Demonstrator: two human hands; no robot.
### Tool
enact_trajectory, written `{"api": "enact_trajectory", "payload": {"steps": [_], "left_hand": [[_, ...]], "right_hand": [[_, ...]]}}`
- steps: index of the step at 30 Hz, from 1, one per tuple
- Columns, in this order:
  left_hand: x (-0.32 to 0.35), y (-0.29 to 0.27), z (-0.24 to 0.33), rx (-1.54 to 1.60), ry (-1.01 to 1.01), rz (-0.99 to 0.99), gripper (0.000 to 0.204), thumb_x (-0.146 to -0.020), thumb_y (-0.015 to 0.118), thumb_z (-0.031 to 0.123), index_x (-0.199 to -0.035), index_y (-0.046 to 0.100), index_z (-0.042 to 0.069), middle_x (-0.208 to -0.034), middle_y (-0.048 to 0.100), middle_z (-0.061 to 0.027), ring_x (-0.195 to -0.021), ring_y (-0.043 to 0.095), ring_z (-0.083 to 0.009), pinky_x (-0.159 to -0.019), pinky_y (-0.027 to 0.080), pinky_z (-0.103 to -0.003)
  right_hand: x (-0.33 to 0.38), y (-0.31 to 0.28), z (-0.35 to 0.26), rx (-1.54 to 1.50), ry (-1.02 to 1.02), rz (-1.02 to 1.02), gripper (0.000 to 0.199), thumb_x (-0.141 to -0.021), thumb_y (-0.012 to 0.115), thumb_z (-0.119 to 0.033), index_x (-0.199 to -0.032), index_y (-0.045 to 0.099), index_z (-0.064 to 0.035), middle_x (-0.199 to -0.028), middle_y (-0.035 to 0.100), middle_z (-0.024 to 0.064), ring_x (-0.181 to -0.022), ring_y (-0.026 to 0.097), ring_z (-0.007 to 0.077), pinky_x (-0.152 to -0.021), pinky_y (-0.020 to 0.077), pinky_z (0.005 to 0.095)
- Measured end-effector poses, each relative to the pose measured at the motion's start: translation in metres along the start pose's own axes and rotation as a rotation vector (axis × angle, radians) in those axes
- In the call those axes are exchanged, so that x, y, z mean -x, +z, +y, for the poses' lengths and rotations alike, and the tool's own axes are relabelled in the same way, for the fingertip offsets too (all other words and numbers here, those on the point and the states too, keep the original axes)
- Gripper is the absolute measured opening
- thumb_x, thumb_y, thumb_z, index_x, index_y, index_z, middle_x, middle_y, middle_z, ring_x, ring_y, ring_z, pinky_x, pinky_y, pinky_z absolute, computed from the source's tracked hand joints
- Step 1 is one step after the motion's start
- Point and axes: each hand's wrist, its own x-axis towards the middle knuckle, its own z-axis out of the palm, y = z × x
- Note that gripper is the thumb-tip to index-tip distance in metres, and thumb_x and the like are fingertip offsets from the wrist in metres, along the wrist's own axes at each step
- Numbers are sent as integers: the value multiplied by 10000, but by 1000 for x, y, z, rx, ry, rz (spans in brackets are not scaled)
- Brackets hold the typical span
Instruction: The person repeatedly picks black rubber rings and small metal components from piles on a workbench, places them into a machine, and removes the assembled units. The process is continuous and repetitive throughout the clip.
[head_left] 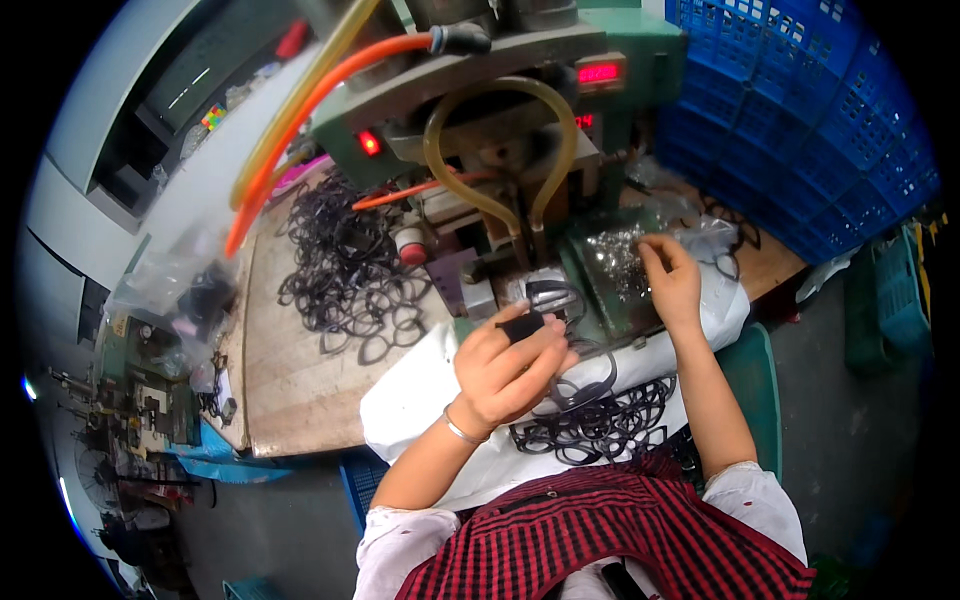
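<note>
Looks like the part-picking step: left hand [508,370] grips a frame [590,394], right hand [675,287] at far-right metal bits [620,258], grip unclear; next calls for a clean single pick.

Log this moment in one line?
left hand: by dark frame; right hand: at small metal parts; black frames: heaped on table

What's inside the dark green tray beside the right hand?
Many small shiny metallic pieces lie loose in the tray; the bottom beneath the pile is hidden.
</note>
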Motion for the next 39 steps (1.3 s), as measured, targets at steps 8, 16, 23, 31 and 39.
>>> {"api": "enact_trajectory", "payload": {"steps": [8,16,23,31,39], "left_hand": [[13,24,-10,26,86,20,229,-778,823,133,-961,698,73,-1005,717,-77,-817,678,-237,-738,627,-376],[20,18,4,181,-113,14,276,-764,813,79,-1013,703,37,-1077,714,-126,-982,707,-307,-901,574,-451],[101,-21,-6,-261,-887,249,551,-861,701,76,-1368,493,16,-1341,534,-170,-1260,498,-315,-1096,370,-416],[67,9,-124,-395,-922,192,818,-794,811,194,-1452,372,-16,-1387,475,-242,-1273,441,-394,-1092,342,-444],[123,-71,-89,-444,-914,5,287,-782,736,54,-1066,694,45,-1128,637,-157,-1045,587,-360,-936,469,-405]], "right_hand": [[-2,-11,16,382,-172,48,121,-877,670,-140,-944,725,-56,-960,708,131,-925,672,323,-810,525,383],[-20,16,18,778,-667,-284,288,-753,659,-43,-1039,628,-52,-1239,624,135,-1164,584,324,-819,515,432],[27,0,10,231,-77,-71,129,-869,692,-50,-987,721,-6,-905,713,97,-811,660,179,-774,509,290],[15,23,-8,121,-17,-161,156,-873,693,-42,-1022,715,2,-942,725,83,-853,662,149,-805,510,272],[55,-46,-2,54,179,-50,142,-882,685,-18,-1017,718,11,-967,708,63,-911,643,136,-845,500,269]]}}
